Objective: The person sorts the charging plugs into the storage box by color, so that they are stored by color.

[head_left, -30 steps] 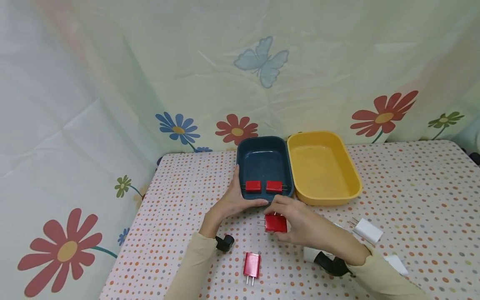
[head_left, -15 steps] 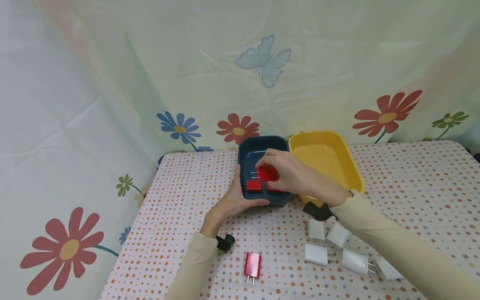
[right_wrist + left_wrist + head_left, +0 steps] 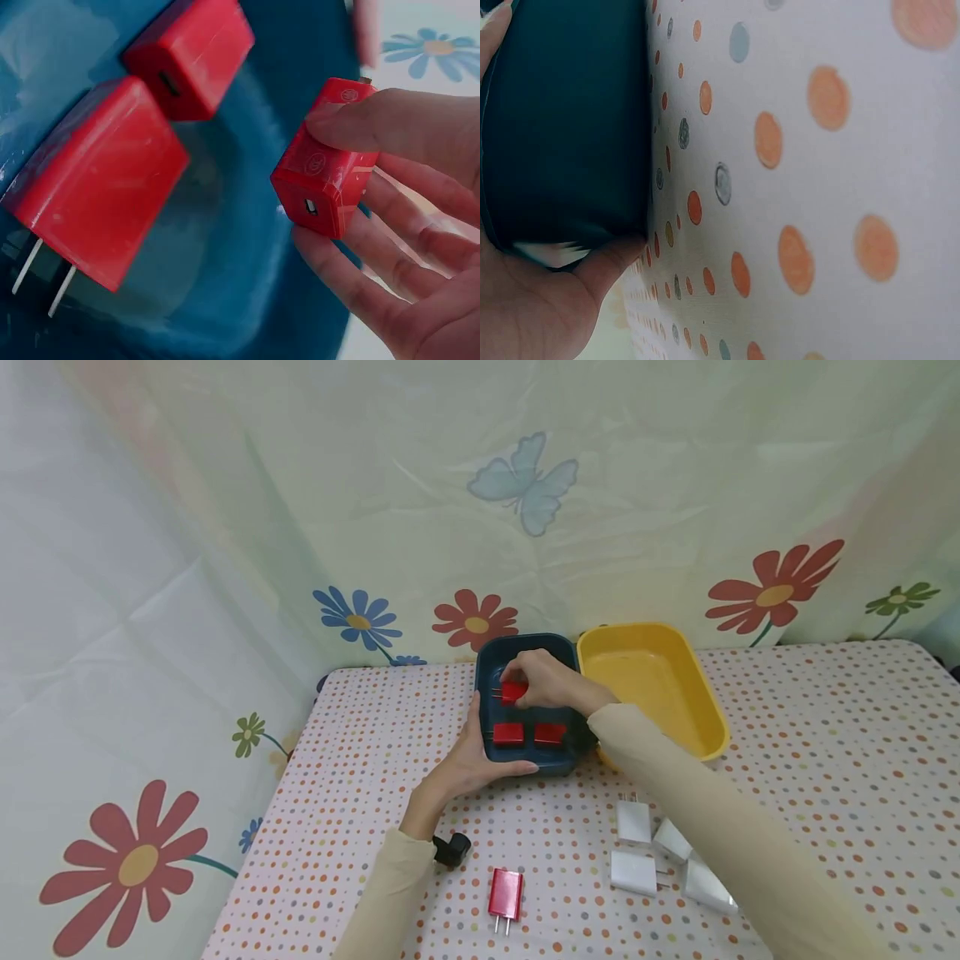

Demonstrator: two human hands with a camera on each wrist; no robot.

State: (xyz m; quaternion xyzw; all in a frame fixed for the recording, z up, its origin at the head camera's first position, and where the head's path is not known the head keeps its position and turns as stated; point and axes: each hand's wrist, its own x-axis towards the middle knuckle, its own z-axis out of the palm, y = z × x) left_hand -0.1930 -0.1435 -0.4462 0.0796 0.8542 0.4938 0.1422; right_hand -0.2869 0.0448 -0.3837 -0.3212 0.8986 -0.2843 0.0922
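Holding: one red charger (image 3: 319,181), pinched between the thumb and fingers of your right hand (image 3: 551,680), within the walls of the dark blue tray (image 3: 551,766); whether it touches the tray floor, you cannot tell. Prongs point left, away from your wrist; port end faces the wrist.

Handling, as judged: light, stiff plastic block; glossy, so somewhat slippery; body sturdy, thin metal prongs likelier to bend. Take hold across opposite flat sides of the body, as you have it, clear of the prongs.

Second red charger (image 3: 508,734) and third red charger (image 3: 551,734): in the same tray, on your side of the right hand, lying side by side, slightly apart.

Left hand (image 3: 467,762): fingers and thumb extended against the tray's outside at its near left corner, thumb along the near wall; no charger in it.

Yellow tray (image 3: 652,668): just right of your right hand, partly behind your sleeve.

White chargers (image 3: 634,823): four visible, toward you from the right hand, some partly under the sleeve.

Loose red charger (image 3: 506,893): toward you from the left thumb, on the dotted cloth (image 3: 360,760), prongs facing you.
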